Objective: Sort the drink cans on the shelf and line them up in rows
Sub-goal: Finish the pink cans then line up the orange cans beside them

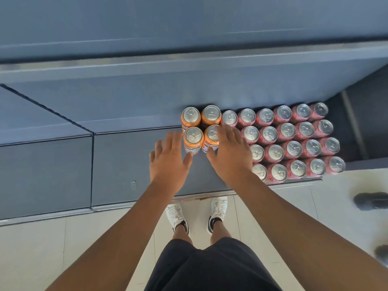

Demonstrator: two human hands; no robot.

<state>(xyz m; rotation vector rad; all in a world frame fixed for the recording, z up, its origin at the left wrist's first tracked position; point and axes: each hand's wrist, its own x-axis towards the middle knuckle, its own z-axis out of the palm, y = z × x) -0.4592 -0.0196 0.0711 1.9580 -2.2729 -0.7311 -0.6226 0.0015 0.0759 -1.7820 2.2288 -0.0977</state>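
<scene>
A smooth grey-blue shelf (130, 160) of flat, matte panels runs across the view, with a thin metal strip along its front edge and pale floor tiles (52, 248) below it. You are standing right at that edge, white lace-up shoes (175, 217) on the tiles and dark shorts (210, 265) at the bottom of the view.

On the shelf, four orange cans (193, 139) stand upright in a tight two-by-two square, their round silver lids and pull tabs facing up. Just to their right, touching or nearly so, a block of pink-red cans (294, 148) stands in straight rows, the same cylinders with the same brushed metal tops; the block reaches to the shelf's right end and its front row sits at the shelf's front edge.

Your left hand (170, 158) hovers flat just left of the front orange pair, fingers spread and loose, holding nothing; the thumb lies close to the base of the front left orange can, though you cannot tell whether it touches. Your right hand (230, 154) is also spread wide and empty, palm down over the seam between the two colours, its fingertips overlapping the front right orange can and hiding several pink-red cans beneath it. Whether it rests on the lids cannot be told.
</scene>
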